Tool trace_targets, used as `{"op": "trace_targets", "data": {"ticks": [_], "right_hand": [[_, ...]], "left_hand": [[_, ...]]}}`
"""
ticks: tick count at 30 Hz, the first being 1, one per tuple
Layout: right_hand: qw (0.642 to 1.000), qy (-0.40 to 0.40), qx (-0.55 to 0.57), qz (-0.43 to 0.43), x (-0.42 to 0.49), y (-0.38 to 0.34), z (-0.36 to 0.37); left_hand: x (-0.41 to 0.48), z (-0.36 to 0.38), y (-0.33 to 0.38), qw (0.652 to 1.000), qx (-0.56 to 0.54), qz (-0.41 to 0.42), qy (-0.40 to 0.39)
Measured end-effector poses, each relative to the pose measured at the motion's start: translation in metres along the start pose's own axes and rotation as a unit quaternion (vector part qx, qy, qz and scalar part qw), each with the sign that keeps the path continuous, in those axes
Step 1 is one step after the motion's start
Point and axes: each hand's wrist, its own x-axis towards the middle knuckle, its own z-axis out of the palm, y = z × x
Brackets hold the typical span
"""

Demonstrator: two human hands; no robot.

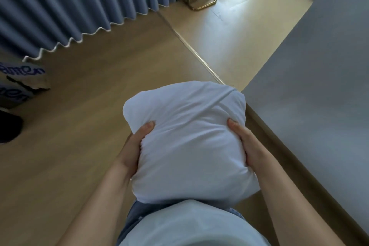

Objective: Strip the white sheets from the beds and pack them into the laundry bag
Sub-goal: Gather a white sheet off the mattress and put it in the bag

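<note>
Since the grey mattress (311, 86) on the right looks bare, I'd say the stripping is done for this bed and we're at the carry-and-pack step. The white sheet (189, 136) is balled up and held in front of the belly, off the floor (89, 126), squeezed from both sides: left hand (137, 146) curled into its left side, right hand (246, 146) gripping the right, thumbs on top. At the far left edge a white bag (18, 84) with blue lettering sits by the blue curtain (69, 6), well apart from the bundle. Probably the laundry bag, though its opening isn't visible. Next move calls for turning left, walking over and stuffing the bundle in, likely freeing one hand to hold the mouth open.
</note>
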Motion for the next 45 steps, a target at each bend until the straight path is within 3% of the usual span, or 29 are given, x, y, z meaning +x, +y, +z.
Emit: {"op": "trace_targets", "data": {"ticks": [9,15,22,34,38,45], "right_hand": [[0.995,0.081,0.046,-0.031,0.138,-0.155,0.002],[0.984,0.145,0.096,-0.023,0.225,-0.224,-0.041],[0.979,0.135,0.150,-0.004,0.331,-0.349,-0.104],[0.983,0.123,0.135,0.019,0.541,-0.573,-0.194],[0.975,0.159,0.158,0.004,0.611,-0.654,-0.221],[0.937,0.242,0.247,-0.036,0.682,-0.761,-0.300]], "left_hand": [[0.197,0.073,0.169,0.994,0.053,-0.055,-0.075],[0.305,0.152,0.232,0.987,0.099,-0.076,-0.103],[0.435,0.275,0.304,0.982,0.130,-0.076,-0.111],[0.656,0.445,0.436,0.985,0.126,-0.059,-0.103],[0.758,0.516,0.497,0.978,0.146,-0.062,-0.132],[0.892,0.675,0.572,0.940,0.218,-0.140,-0.220]]}}
